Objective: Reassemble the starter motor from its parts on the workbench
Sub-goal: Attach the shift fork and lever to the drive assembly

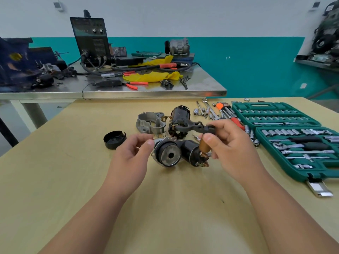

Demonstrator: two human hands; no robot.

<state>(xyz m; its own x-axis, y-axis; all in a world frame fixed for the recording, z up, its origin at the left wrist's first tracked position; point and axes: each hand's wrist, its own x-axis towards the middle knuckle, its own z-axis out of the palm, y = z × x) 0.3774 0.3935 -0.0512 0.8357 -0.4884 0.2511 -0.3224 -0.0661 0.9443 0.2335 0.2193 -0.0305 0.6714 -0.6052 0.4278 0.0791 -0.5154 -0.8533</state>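
Note:
My right hand holds a black shift fork lever joined to a copper-coloured plunger, lifted just above the bench. My left hand hovers with its fingers apart, holding nothing, close to the left of the end housing, which lies on its side. Beside the housing lies the black solenoid with its terminals toward me. Behind them are the grey nose housing, the dark motor body with brushes, and a black cap further left.
An open green socket set case fills the right of the wooden bench. Loose sockets, wrenches and hex keys lie behind my right hand. A steel table with a welder, cables and pliers stands beyond the bench.

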